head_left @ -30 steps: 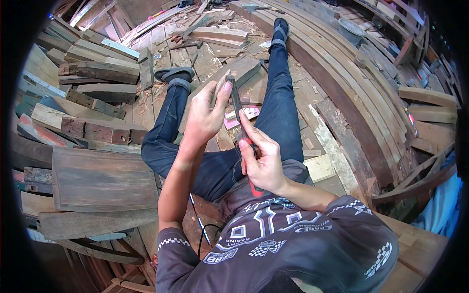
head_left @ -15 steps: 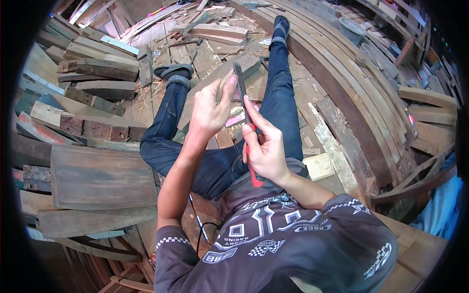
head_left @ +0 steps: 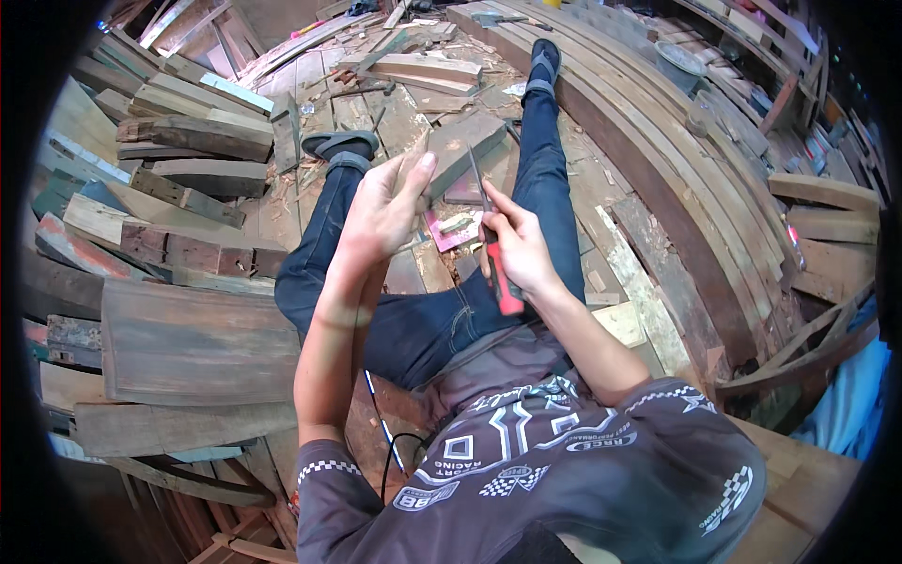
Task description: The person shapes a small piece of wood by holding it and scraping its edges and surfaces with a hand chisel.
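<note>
A red-handled chisel (head_left: pixel 507 293) is gripped in my right hand (head_left: pixel 520 249), its narrow metal blade pointing up and away from me. My left hand (head_left: pixel 379 209) is raised to the left of the blade, apart from it. Its thumb lies close against the fingers, and whatever they may pinch is too small to make out. Beyond the hands, between my outstretched legs, lies a thick wooden block (head_left: pixel 474 141). A pink piece (head_left: pixel 442 230) with a pale wood chip on it rests nearer to me.
Stacked timber offcuts (head_left: pixel 193 136) and a broad board (head_left: pixel 197 338) crowd the left side. Long planks (head_left: pixel 648 160) run along the right. A hammer (head_left: pixel 362 86) and loose lumber (head_left: pixel 423 68) lie ahead among shavings. A grey bucket (head_left: pixel 678 64) stands at far right.
My left hand has come away from the chisel blade and moved left and slightly nearer. The right hand has shifted a little right with the chisel, and the handle has swung outward.
</note>
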`<state>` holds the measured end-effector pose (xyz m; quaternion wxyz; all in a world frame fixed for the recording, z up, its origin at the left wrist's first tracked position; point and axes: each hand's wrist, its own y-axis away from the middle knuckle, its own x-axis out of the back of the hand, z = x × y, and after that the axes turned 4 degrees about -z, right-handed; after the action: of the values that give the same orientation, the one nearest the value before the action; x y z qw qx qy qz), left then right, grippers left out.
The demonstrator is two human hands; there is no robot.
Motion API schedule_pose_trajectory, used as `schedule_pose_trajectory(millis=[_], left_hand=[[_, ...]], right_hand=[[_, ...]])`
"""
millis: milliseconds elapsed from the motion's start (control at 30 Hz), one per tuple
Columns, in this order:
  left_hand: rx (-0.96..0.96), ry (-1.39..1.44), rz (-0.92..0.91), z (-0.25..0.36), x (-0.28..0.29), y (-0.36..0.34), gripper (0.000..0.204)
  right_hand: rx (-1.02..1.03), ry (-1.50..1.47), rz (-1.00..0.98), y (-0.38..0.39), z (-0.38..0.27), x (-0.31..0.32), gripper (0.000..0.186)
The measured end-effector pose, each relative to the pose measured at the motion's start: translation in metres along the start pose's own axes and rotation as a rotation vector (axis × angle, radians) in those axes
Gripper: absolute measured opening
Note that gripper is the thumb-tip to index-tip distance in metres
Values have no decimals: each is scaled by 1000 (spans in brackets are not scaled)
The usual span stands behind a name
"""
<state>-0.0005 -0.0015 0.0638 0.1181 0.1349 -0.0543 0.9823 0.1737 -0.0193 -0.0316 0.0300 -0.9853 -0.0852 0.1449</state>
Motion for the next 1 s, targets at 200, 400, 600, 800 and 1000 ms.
schedule_pose_trajectory(millis=[200,400,600,800,1000], left_hand=[[164,266,-186,26,26,7,42],[224,265,-181,49,42,9,60],[293,389,-379,49,56,-3,62],[212,518,-324,39,42,-1,51],[25,433,-249,36,33,2,32]], right_hand=[[-74,-175,-106,16,-9,7,48],[-4,-169,-178,20,-12,11,50],[-32,-154,-182,24,-12,10,51],[11,-116,-163,30,-30,9,54],[242,-21,-96,44,-47,1,63]])
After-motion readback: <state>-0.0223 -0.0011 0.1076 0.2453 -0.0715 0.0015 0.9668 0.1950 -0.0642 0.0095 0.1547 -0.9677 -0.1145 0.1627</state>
